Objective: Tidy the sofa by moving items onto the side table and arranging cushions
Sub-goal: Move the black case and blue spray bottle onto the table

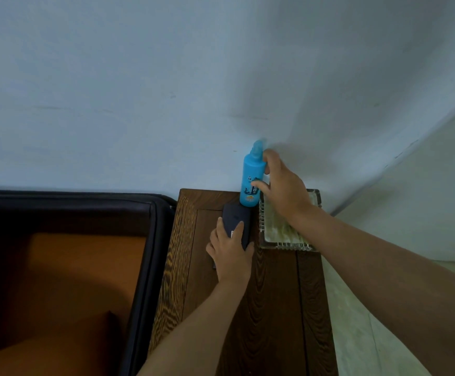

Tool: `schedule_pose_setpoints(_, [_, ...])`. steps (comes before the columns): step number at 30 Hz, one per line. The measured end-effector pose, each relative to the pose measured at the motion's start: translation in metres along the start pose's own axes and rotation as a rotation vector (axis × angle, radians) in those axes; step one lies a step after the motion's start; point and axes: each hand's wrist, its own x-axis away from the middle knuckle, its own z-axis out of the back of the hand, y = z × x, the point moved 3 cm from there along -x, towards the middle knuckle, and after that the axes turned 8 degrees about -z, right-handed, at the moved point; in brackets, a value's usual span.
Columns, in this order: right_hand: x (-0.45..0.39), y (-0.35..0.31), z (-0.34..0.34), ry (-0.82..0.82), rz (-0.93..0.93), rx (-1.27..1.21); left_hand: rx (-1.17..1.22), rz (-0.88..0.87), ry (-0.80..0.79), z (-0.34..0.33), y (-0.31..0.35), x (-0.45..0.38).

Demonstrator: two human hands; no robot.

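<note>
Far left: a sofa with an orange seat and a dark padded rim, seen from above. In the lower left corner, an orange cushion lying on the seat.

Just right of the sofa rim, touching or nearly so — a dark wooden side surface with strong grain, set against a pale blue wall.

On that surface, near the far end: a flat dark blue object, phone or remote, not clear which, lying lengthwise. Left hand lying on its near half, fingers curled over the long edges, thumb at the right edge; clamped on it, with the object flat on the wood.

Directly beyond the dark object's far end, touching it or nearly so: a bright blue spray bottle, upright with a slight lean, base on the surface close to the wall. Printed label on the lower body, text too small to read; nozzle top blurred.

Right hand round the bottle from the right — thumb across the label in front, fingers curled behind the shoulder; closed around it.

Under the right wrist and just right of bottle and dark object: a clear glass tray with ribbed edges, at the far right part of the surface, pale yellowish inside.

Far right, past the surface edge: pale tiled floor.
</note>
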Motion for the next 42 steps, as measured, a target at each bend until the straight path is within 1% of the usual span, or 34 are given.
schedule_pose_setpoints(7, [0.008,0.003,0.000,-0.005,-0.011,0.011,0.007,-0.087,-0.030,0.004,-0.006,-0.002])
schedule_pose_setpoints(12, [0.013,0.002,-0.001,-0.005,-0.020,0.005,0.039,-0.137,-0.089,0.008,-0.001,-0.003])
schedule_pose_setpoints(30, [0.024,0.010,0.000,-0.053,0.036,0.061,0.014,-0.043,-0.146,0.004,0.015,-0.003])
schedule_pose_setpoints(38, [0.029,0.009,0.010,-0.077,0.078,0.211,-0.025,-0.096,-0.234,0.012,0.016,-0.001])
schedule_pose_setpoints(42, [0.037,0.005,0.018,-0.078,0.125,0.312,-0.146,-0.183,-0.268,0.026,0.016,0.002])
